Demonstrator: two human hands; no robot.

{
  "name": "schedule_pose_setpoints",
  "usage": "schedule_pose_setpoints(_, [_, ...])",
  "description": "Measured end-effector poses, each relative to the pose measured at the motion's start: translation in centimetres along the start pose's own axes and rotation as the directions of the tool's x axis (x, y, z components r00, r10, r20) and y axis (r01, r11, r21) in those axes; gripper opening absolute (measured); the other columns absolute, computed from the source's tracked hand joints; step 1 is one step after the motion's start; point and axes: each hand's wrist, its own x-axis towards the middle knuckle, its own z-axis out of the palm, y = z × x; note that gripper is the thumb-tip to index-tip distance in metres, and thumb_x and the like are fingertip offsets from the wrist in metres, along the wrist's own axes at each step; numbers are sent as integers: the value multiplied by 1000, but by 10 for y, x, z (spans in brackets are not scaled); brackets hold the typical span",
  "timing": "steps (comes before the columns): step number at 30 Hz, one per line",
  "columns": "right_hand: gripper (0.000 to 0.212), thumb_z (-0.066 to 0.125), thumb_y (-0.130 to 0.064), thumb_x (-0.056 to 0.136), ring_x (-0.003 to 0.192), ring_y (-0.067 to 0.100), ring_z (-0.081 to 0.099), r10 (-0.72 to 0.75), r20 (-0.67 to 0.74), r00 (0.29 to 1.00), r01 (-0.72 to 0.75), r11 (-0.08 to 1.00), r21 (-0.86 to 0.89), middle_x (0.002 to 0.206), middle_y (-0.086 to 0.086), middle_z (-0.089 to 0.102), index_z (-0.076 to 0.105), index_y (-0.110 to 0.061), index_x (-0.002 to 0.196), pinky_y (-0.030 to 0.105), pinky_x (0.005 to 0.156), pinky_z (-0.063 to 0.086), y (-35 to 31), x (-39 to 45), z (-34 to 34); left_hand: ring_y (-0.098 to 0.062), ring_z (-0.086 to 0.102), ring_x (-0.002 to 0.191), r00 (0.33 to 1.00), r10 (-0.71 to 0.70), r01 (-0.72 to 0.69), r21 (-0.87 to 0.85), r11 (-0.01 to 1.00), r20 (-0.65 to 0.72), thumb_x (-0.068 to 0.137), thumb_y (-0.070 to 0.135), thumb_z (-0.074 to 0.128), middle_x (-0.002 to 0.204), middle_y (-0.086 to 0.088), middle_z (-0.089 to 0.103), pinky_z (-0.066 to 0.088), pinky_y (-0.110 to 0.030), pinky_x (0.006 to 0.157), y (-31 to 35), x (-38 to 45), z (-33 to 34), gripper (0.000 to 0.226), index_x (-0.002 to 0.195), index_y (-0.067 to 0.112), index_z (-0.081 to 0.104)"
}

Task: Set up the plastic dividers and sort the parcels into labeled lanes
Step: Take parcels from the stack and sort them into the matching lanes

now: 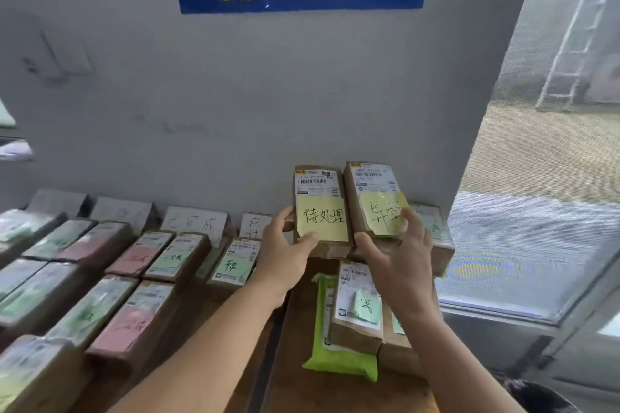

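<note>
You have a parcel in each hand, both raised upright in front of the grey wall (235,94), their long axes running up and down and their faces turned toward you. Your left hand (285,255) is closed around the lower left corner of the left parcel (318,208), thumb across the bottom of its yellow note (322,218). Your right hand (399,255) grips the right parcel (372,198) from below and along its right edge, fingertips over its own yellow note (382,214). The two parcels stand side by side, nearly touching.

What the next placement seems to turn on is where each lane lies from the parcels you hold. The white lane cards (198,223) stand along the foot of the wall, all to the left of the left parcel, with rows of sorted parcels (157,255) lying flat in front of them, long axes pointing toward the wall. So both held parcels are at the right end of the row, and the left hand is the nearer one to any of those lanes. Below the held parcels, more parcels (359,305) and a green packet (335,345) lie on the tabletop (292,386). To set either parcel down in a lane, you would likely tip it from upright to flat, matching the others.
</note>
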Motion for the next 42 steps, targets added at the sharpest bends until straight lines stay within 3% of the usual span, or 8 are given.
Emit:
schedule_pose_setpoints(6, [78,72,-46,76,126,17,36,-43,71,997,41,998,39,139,-2,29,24,-56,136,32,99,34,-34,-40,17,-16,58,110,1000,-17,16,-80,997,-11,87,20,66,127,2,58,49,-41,94,-4,-21,-52,59,138,33,38])
schedule_pose_setpoints(11, [64,68,-52,77,120,21,42,-36,88,996,39,999,-33,129,-6,28,33,-53,131,34,94,41,-68,-88,52,1,55,98,999,2,-4,-52,999,-32,88,21,66,127,7,55,43,-7,59,-21,-41,-115,57,135,35,39])
schedule_pose_setpoints(18, [66,70,-52,75,117,18,42,39,34,999,-36,997,-75,128,-3,35,38,-35,129,37,94,44,-106,-167,107,-11,44,120,1000,-16,16,0,1000,-17,87,20,66,134,6,50,36,-26,92,-51,-74,-205,63,140,34,35])
schedule_pose_setpoints(24, [69,67,-54,77,117,19,42,148,43,988,-142,982,-123,123,-6,30,38,-27,133,39,98,44,-114,-230,144,-11,47,114,995,-96,96,-18,995,31,89,16,63,126,8,54,38,-35,100,-80,-96,-264,62,140,36,33])
schedule_pose_setpoints(27, [70,66,-53,79,119,22,42,226,68,972,-211,962,-175,130,1,33,37,-23,135,39,98,43,-106,-252,158,-10,48,110,991,-126,126,-24,992,35,89,13,62,112,12,57,39,-34,95,-94,-102,-283,61,138,36,35])
schedule_pose_setpoints(31, [72,65,-50,82,122,27,38,323,90,942,-289,919,-269,136,8,32,33,-20,138,38,98,38,-89,-270,174,-5,45,101,991,-132,133,-25,991,13,89,14,64,112,13,53,36,-16,72,-108,-106,-300,58,135,36,38])
schedule_pose_setpoints(36, [63,60,-48,86,126,31,33,422,140,896,-355,868,-348,139,12,28,32,-28,139,40,95,40,-70,-278,197,4,49,85,989,-145,145,11,989,8,89,14,64,105,15,55,38,-23,80,-115,-107,-307,58,136,36,38])
schedule_pose_setpoints(42, [55,60,-51,86,125,29,33,424,209,881,-314,856,-410,139,9,26,39,-33,133,40,95,42,-47,-270,222,7,49,87,986,-164,164,26,986,11,88,15,65,109,17,57,41,-36,97,-124,-99,-301,58,135,37,38])
